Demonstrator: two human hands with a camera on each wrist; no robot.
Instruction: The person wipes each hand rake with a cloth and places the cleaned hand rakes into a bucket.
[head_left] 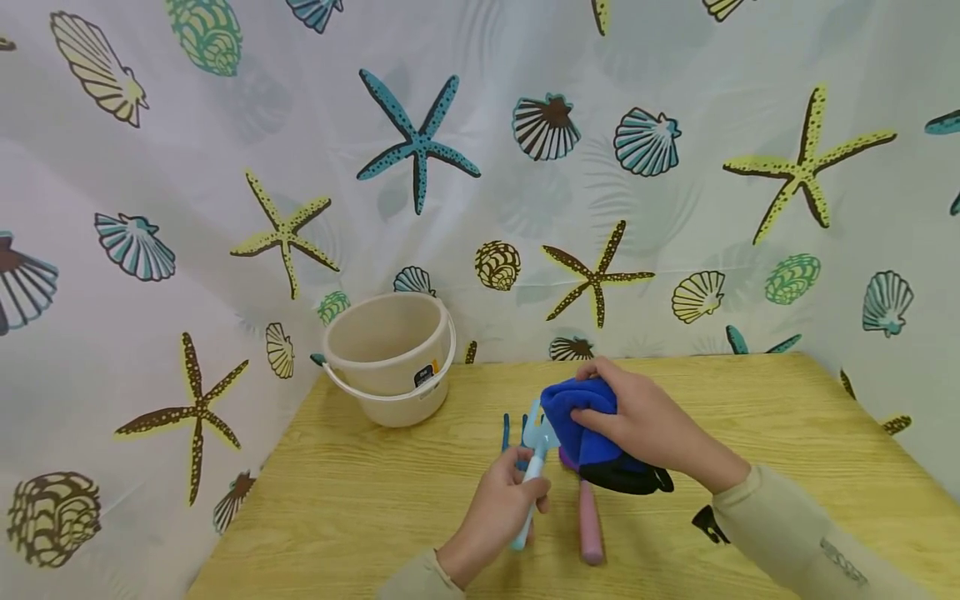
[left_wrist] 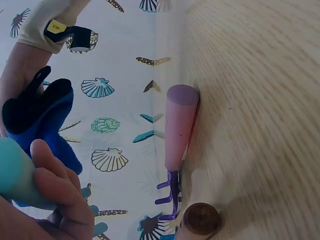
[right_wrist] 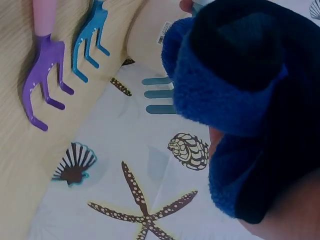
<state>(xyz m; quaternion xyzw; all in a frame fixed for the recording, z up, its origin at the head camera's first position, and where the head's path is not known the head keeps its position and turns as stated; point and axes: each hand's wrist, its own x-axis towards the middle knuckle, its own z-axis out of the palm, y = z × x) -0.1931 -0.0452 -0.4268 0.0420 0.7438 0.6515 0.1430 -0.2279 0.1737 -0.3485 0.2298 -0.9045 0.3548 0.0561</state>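
Observation:
My left hand [head_left: 501, 498] grips the handle of a light blue hand fork [head_left: 538, 433], its tines tilted up and away from me. In my right hand [head_left: 641, 417] is a folded blue plush cloth [head_left: 581, 417] with a black part, pinched between thumb and fingers. The cloth is right beside the fork's head and overlaps its tines [right_wrist: 157, 95] in the right wrist view. Below the hands, a hand rake with a pink handle [head_left: 590, 525] and purple prongs [right_wrist: 42, 82] lies on the table. Next to it lies a blue-pronged rake [right_wrist: 91, 40], partly hidden by my left hand in the head view.
A beige bucket [head_left: 397, 383] with a white handle stands at the table's back left. The wooden table [head_left: 360, 500] meets a hanging sheet [head_left: 480, 208] printed with shells and starfish. A small black strap [head_left: 708, 525] shows by my right sleeve.

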